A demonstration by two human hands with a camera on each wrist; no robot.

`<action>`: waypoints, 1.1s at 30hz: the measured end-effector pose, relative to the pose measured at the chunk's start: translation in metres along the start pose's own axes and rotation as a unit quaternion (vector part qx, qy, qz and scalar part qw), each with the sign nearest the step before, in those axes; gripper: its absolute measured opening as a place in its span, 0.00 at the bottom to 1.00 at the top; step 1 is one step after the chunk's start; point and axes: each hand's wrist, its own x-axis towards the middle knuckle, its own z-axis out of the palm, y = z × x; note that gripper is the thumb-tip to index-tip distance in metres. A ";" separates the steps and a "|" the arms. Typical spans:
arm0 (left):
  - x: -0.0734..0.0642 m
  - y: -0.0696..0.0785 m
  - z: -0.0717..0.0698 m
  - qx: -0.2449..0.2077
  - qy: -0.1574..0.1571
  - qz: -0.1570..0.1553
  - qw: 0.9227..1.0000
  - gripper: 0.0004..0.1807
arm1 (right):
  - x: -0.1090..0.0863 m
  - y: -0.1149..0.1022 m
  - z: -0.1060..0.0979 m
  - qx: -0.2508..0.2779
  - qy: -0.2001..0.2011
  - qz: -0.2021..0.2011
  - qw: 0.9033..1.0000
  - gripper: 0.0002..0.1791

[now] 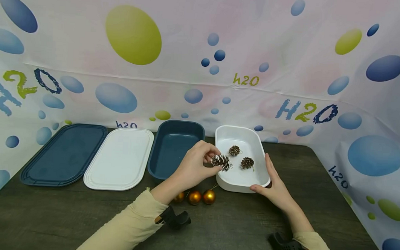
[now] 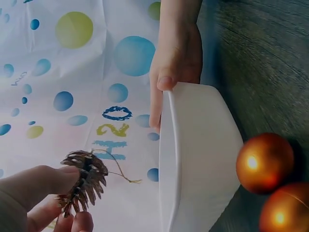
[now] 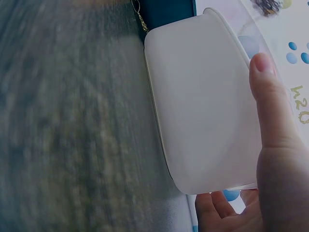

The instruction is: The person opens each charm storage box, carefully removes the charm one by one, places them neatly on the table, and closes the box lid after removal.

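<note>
My left hand (image 1: 198,162) pinches a pine cone (image 1: 221,162) with pale-tipped scales above the left wall of the white container (image 1: 241,185). In the left wrist view, a thin string loop hangs from this pine cone (image 2: 87,179). Inside the container lie two more pine cones, one farther back (image 1: 234,150) and one nearer the right side (image 1: 247,163). My right hand (image 1: 278,189) grips the container's front right corner, thumb at the front and fingers along the right side, as the right wrist view also shows on the white wall (image 3: 203,106).
A dark blue container (image 1: 157,164) stands left of the white one. Farther left lie a white lid (image 1: 120,158) and a dark blue lid (image 1: 66,155). Several orange baubles (image 1: 194,197) sit on the dark table (image 1: 221,232) in front of the containers. A patterned sheet (image 1: 191,34) hangs behind.
</note>
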 end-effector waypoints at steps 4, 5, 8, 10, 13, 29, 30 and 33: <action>-0.011 -0.003 -0.008 0.013 0.003 0.028 1.000 0.13 | 0.000 0.000 0.000 0.003 -0.001 -0.004 1.000 0.62; -0.014 -0.004 -0.011 0.015 0.004 0.033 0.999 0.14 | 0.000 -0.001 0.000 0.002 0.000 -0.005 1.000 0.62; -0.023 -0.006 -0.017 0.015 0.005 0.038 0.999 0.15 | 0.000 -0.001 0.000 0.002 0.001 -0.005 1.000 0.62; -0.029 -0.006 -0.022 0.014 0.006 0.035 0.999 0.15 | 0.000 -0.001 0.000 0.001 0.001 -0.002 1.000 0.62; -0.039 -0.006 -0.029 0.012 0.009 0.029 0.999 0.15 | -0.001 -0.001 0.001 0.001 0.000 -0.001 1.000 0.62; -0.099 -0.034 -0.055 0.029 -0.010 -0.003 1.000 0.15 | -0.002 -0.002 0.001 -0.003 0.005 -0.005 1.000 0.62; -0.102 -0.036 -0.056 0.029 -0.013 -0.002 0.999 0.15 | -0.002 -0.002 0.001 -0.002 0.005 -0.004 1.000 0.62; -0.111 -0.042 -0.060 0.029 -0.025 0.000 0.999 0.14 | -0.002 -0.002 0.002 0.000 0.006 -0.005 1.000 0.62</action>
